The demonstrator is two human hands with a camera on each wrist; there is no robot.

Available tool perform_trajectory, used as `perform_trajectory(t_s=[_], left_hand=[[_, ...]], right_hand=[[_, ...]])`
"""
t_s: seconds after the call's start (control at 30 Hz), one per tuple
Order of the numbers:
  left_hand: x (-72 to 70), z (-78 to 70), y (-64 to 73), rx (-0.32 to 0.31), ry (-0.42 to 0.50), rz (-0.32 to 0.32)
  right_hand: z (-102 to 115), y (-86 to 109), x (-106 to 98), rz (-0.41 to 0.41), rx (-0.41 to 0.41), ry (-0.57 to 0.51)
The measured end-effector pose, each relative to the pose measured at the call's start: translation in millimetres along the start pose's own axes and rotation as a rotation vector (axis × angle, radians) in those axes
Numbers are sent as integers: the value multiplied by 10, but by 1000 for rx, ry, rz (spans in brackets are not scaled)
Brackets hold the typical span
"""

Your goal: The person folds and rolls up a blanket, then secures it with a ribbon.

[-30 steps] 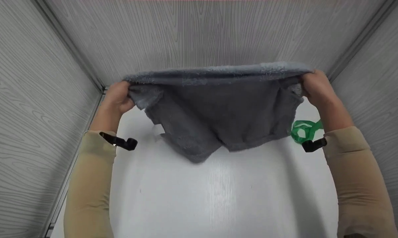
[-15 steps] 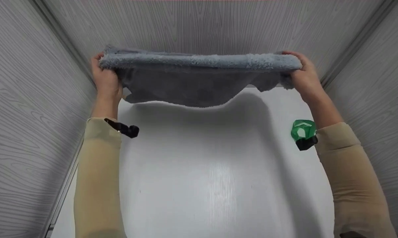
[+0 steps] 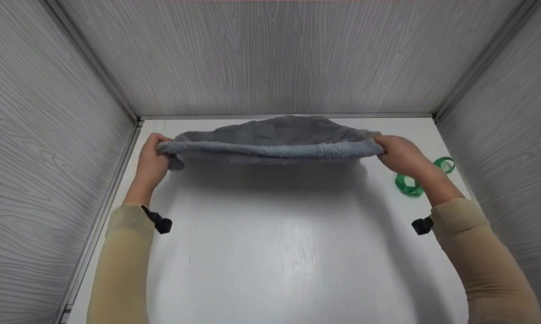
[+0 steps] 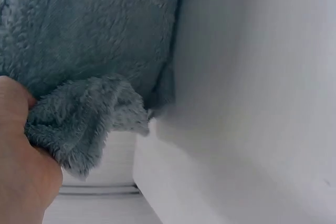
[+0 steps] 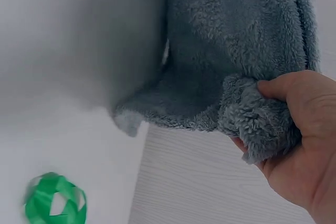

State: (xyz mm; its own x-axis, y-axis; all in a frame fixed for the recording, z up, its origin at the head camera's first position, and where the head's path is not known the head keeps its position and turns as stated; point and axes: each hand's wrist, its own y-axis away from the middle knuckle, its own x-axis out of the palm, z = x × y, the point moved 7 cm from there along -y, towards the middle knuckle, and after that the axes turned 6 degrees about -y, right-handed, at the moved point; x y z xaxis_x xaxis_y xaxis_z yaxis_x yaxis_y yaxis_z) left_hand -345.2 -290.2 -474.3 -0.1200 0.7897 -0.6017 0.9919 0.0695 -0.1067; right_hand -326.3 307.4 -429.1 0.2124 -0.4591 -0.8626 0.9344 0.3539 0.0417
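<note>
Grey wood-grain walls stand on three sides of a white table, with the cloth held stretched across its far part, above a broad shadow. In the head view the hump of the cloth overlaps the table's far edge, strips of white show at either side of it, and a wide stretch of table runs from its near edge towards the person, between the sleeves. That view shows a long, nearly straight front edge; the wrist views add the deep pile and a bunched tuft at each grip. The left hand is curled around the left end, near the table's left edge, its fingertips hidden. The right hand pinches the right end, thumb on top and fingers beneath the tuft. Green ribbon lies on the table near the right forearm, with loops on both sides of it in the head view; the right wrist view catches one loop. Black cameras sit at both cuffs.
</note>
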Motion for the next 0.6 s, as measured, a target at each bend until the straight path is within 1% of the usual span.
perform_trajectory(t_s=[0.07, 0.13, 0.23, 0.3, 0.33, 0.43, 0.5, 0.6], left_hand=[[68, 119, 89, -14, -156, 90], [163, 226, 183, 6, -318, 186], [341, 375, 349, 82, -517, 317], [457, 448, 468, 146, -610, 380], [508, 483, 526, 173, -645, 407], [608, 527, 643, 235, -715, 441], [667, 541, 706, 267, -745, 463], [740, 559, 792, 297, -767, 500]], right_hand=[[-25, 45, 132, 39, -27, 70], [-42, 96, 273, 74, -62, 155], [-64, 188, 478, 90, -147, 281], [-87, 242, 602, 75, -209, 343], [-103, 269, 660, 63, -241, 370], [-158, 326, 791, 24, -303, 417], [-190, 364, 876, 10, -342, 448], [-236, 427, 1006, 2, -395, 497]])
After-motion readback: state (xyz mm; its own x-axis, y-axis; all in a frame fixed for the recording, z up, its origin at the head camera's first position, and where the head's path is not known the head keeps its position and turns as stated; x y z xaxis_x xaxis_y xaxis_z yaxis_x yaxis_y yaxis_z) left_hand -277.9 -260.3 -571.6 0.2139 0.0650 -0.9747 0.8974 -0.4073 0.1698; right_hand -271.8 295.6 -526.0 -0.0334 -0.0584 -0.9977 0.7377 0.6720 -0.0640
